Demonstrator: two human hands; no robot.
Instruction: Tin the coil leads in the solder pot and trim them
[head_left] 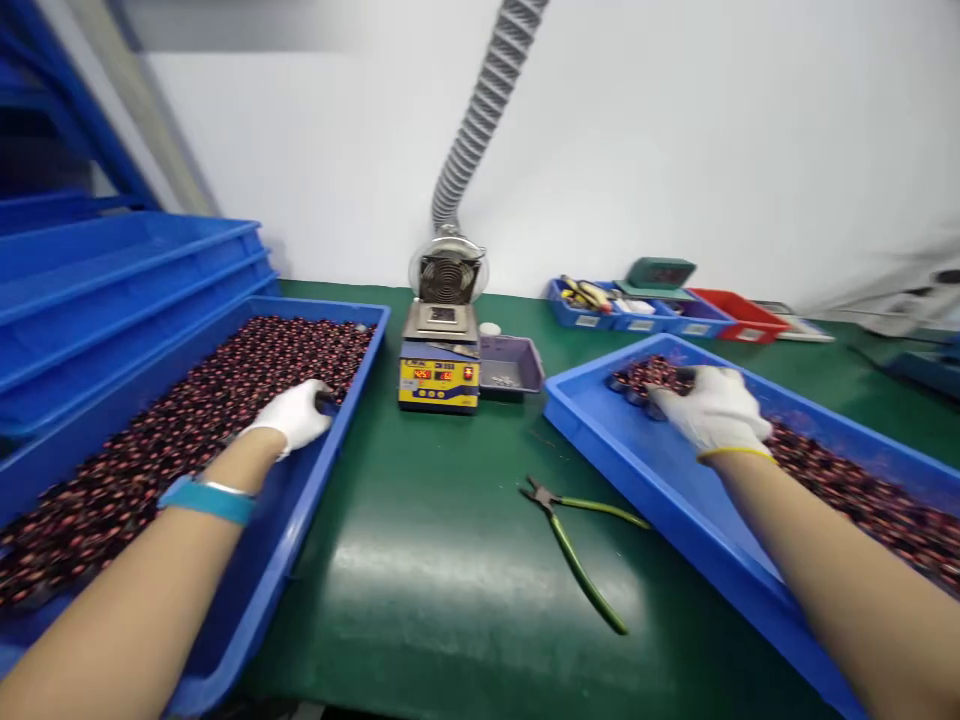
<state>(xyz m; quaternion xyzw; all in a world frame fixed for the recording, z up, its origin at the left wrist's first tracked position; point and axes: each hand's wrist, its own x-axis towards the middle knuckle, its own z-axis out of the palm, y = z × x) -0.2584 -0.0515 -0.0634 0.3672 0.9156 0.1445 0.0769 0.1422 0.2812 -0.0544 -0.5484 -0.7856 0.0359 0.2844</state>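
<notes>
My left hand point(296, 415), in a white glove with dark fingertips, is inside the left blue tray point(300, 525), close to its right wall. Its fingers are curled together, and what they hold, if anything, is hidden. Small dark round parts with copper-red centres point(187, 420) fill much of that tray. My right hand point(716, 405), gloved the same way, is over the right blue tray point(600, 400). Its thumb and fingers close around small round parts point(649, 378) of the same look at the tray's far end; how many it grips is unclear. More parts lie to the right of this hand.
Between the trays stand a yellow-and-blue heating unit point(439, 385) under a ribbed duct point(487, 110) and a purple-grey bin point(517, 365). Green-handled cutting pliers point(574, 545) lie on the green table point(420, 590). Stacked blue trays point(127, 290) rise at left; small bins point(637, 315) line the wall.
</notes>
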